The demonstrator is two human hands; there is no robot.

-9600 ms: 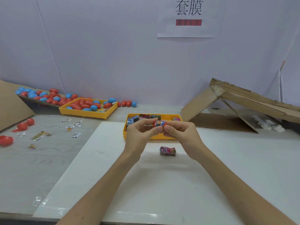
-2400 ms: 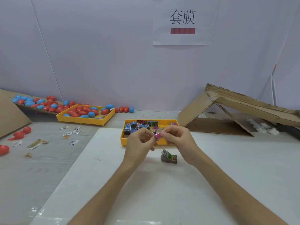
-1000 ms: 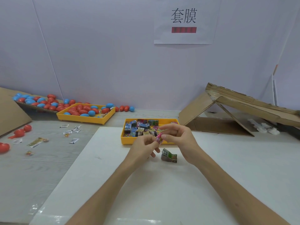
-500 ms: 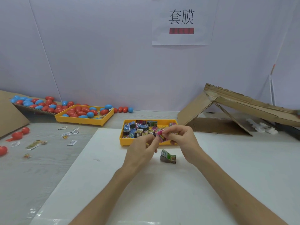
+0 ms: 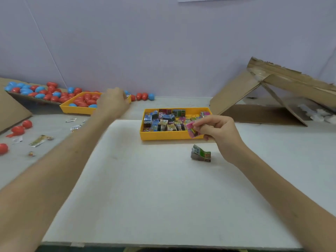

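My right hand [image 5: 219,132] pinches a small pink printed film sleeve [image 5: 192,129] just in front of the near yellow tray [image 5: 163,135], which holds several folded printed sleeves. My left hand [image 5: 113,102] is stretched far to the left, over the right end of the far yellow tray [image 5: 72,108] filled with red and blue plastic eggs. Its fingers are curled downward and blurred, and I cannot see whether they hold anything. A green and grey folded sleeve [image 5: 201,154] lies on the white board [image 5: 154,197] below my right hand.
More red and blue eggs lie on a cardboard sheet [image 5: 32,99] at the far left and along the wall. Loose eggs and small packets [image 5: 41,140] are scattered on the grey tabletop at left. A torn cardboard box [image 5: 272,99] stands open at the right.
My left hand has let go of the pink sleeve and swung out left to the egg tray. My right hand keeps the sleeve and has shifted a little right.
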